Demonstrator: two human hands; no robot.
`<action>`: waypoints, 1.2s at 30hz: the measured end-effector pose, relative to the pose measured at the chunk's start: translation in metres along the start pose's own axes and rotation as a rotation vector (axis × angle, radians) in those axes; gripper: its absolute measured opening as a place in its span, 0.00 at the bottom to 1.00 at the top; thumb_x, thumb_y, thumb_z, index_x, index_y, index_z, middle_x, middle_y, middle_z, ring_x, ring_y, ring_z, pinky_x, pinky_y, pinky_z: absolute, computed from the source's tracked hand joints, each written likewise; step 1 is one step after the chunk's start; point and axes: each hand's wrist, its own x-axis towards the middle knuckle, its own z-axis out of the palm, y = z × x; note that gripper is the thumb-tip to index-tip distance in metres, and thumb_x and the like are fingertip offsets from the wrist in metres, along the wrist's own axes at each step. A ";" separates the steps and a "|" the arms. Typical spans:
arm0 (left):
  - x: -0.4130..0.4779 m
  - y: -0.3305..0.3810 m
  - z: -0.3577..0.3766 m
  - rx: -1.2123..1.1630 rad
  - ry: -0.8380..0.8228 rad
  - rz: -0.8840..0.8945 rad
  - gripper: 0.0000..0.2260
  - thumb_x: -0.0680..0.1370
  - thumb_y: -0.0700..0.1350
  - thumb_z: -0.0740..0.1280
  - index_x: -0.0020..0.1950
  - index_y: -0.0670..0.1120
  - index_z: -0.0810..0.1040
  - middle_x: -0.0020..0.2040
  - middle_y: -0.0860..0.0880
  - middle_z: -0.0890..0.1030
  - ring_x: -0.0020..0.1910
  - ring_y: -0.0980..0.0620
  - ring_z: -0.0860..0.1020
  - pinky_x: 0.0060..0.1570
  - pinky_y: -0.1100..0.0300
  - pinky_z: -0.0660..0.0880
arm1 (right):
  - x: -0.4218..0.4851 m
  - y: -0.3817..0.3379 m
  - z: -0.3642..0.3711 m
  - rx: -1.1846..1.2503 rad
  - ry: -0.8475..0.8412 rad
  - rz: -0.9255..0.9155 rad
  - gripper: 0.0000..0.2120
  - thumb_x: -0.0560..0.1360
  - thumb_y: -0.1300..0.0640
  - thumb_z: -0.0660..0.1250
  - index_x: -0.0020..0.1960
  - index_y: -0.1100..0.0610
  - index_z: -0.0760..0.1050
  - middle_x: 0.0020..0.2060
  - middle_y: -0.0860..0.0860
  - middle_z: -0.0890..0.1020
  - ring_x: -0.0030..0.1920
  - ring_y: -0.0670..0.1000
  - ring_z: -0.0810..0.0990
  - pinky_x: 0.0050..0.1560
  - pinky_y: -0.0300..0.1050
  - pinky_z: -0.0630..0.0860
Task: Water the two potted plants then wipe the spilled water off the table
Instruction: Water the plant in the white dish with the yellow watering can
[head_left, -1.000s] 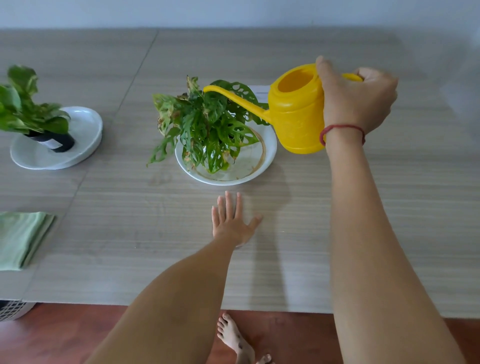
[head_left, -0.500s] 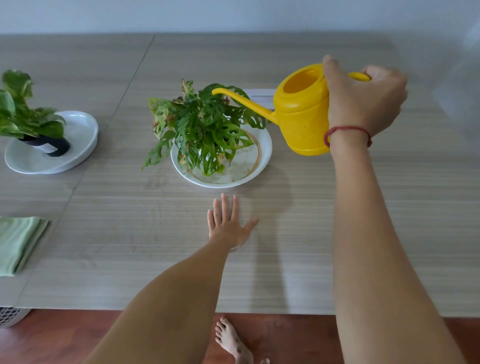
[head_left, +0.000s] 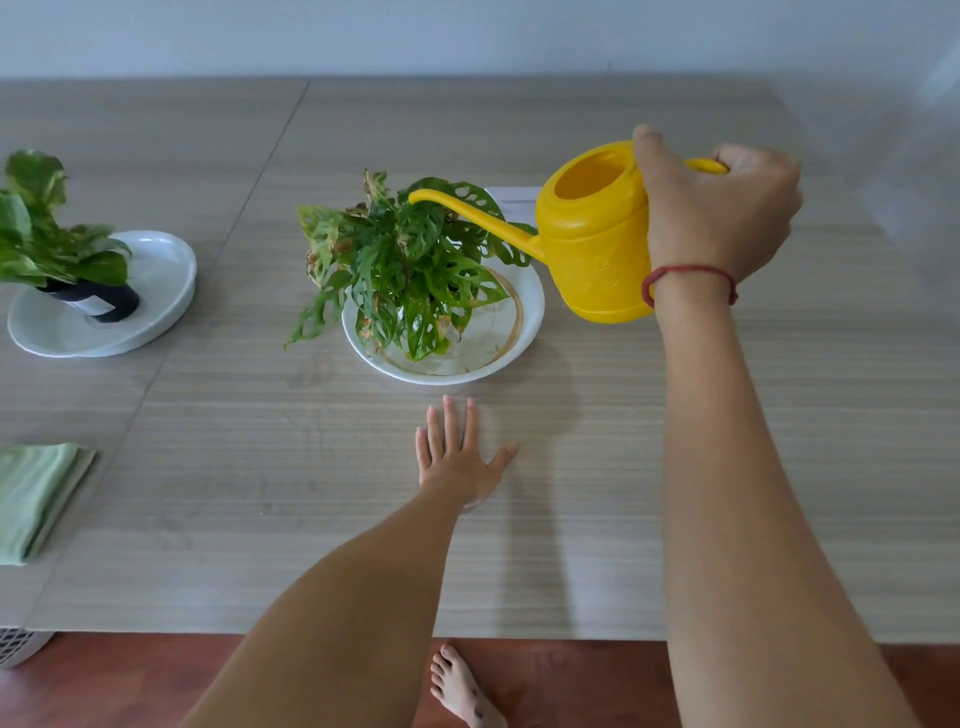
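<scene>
While right hand (head_left: 719, 208) grips watering can (head_left: 592, 244) over centre plant (head_left: 410, 260), left hand (head_left: 460, 457) flat, open; 9 o'clock plant (head_left: 47, 244), wiping pending.

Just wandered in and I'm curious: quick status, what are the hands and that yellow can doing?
Right hand grips yellow watering can, spout over middle plant. Left hand flat on table, empty. Green cloth untouched. Nothing in the way.

bare table (head_left: 571, 545) near edge, central plant (head_left: 405, 270) blocking beyond flat left hand (head_left: 457, 462)
</scene>
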 end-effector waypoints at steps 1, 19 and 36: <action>0.000 0.000 0.000 0.001 0.000 0.000 0.38 0.75 0.72 0.44 0.75 0.55 0.29 0.73 0.49 0.24 0.72 0.48 0.25 0.72 0.48 0.30 | 0.000 0.001 -0.001 -0.008 0.001 0.000 0.30 0.60 0.36 0.69 0.23 0.58 0.56 0.26 0.53 0.67 0.30 0.55 0.65 0.32 0.45 0.67; -0.001 0.000 -0.002 -0.009 -0.009 0.007 0.38 0.76 0.71 0.44 0.75 0.54 0.29 0.73 0.49 0.24 0.72 0.48 0.25 0.73 0.47 0.31 | -0.001 -0.006 -0.005 -0.045 0.000 0.013 0.31 0.62 0.37 0.69 0.24 0.58 0.56 0.21 0.52 0.60 0.30 0.56 0.64 0.31 0.46 0.64; -0.001 0.001 -0.002 0.014 -0.017 -0.003 0.38 0.76 0.71 0.44 0.75 0.55 0.27 0.72 0.49 0.23 0.72 0.48 0.25 0.72 0.47 0.30 | -0.006 0.007 -0.016 -0.074 -0.019 0.033 0.31 0.62 0.38 0.70 0.23 0.59 0.57 0.22 0.50 0.61 0.30 0.56 0.66 0.33 0.44 0.63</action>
